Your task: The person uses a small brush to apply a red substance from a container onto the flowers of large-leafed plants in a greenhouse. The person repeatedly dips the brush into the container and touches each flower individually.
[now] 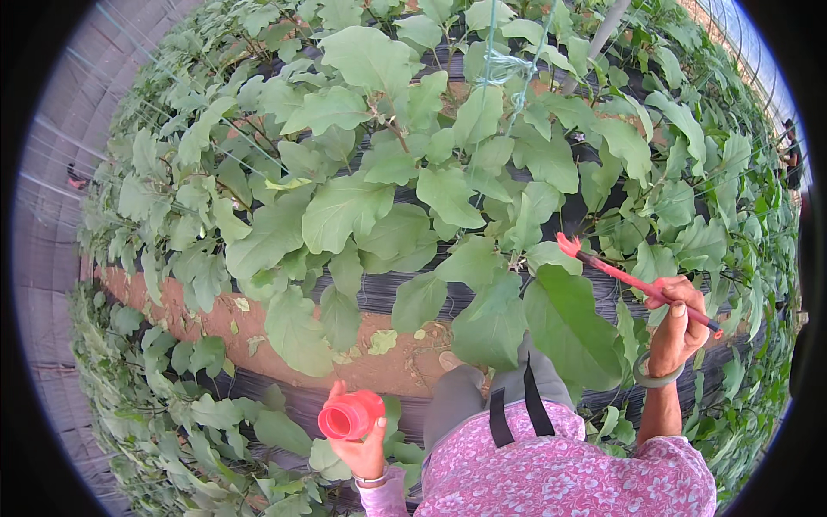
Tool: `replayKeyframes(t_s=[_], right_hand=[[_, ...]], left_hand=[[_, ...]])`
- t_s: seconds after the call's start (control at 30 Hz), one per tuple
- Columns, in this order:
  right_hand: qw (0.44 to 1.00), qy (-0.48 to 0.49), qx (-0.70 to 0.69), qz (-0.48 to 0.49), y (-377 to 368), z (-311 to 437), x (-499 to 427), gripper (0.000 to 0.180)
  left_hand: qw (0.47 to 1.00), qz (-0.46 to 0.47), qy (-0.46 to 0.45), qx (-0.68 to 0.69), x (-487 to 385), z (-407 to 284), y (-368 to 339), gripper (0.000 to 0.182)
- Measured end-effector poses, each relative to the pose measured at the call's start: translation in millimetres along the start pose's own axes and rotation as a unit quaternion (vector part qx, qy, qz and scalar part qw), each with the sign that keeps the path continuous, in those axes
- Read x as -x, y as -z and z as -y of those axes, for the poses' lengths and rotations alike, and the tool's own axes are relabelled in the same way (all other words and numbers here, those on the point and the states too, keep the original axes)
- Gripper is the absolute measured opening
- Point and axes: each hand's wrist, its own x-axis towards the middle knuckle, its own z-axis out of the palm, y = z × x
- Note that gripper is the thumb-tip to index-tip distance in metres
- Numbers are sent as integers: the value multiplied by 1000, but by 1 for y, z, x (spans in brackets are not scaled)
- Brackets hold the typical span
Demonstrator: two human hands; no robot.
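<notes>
My left hand (pixel 366 450), at the lower middle, grips an open-mouthed pinkish-red plastic bottle (pixel 369 407), its mouth tilted towards the camera. On the right, my right hand (pixel 678 316) holds a slim brush (pixel 623 278) with a red-stained handle and red bristles pointing up and left. The bristles are close above a large dark green leaf (pixel 568 323) of an eggplant plant; whether they touch any foliage cannot be told. Broad leaves (pixel 349 210) and a few stems fill the area before me.
Teal twine (pixel 510 64) hangs knotted near a slanted metal pole (pixel 601 35). Black plastic mulch (pixel 381 294) covers the beds beside a bare soil path (pixel 258 336). More plants grow at lower left. A person (pixel 792 155) stands at the far right edge.
</notes>
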Motion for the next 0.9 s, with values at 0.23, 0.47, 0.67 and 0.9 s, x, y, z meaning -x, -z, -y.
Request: replayKeyframes(t_s=[0.23, 0.47, 0.67, 0.9], right_hand=[[996, -5, -61, 72, -30, 16, -10, 18], [986, -82, -122, 85, -66, 4, -9, 17], [984, -61, -95, 140, -102, 19, -20, 12], [987, -70, -72, 122, -180, 49, 1, 12]], left_hand=[[999, -40, -2, 25, -6, -7, 15, 91], [999, -42, -26, 19, -16, -20, 9, 90], [999, -49, -15, 0, -38, -30, 24, 93], [998, -3, -60, -15, -105, -10, 86, 93]])
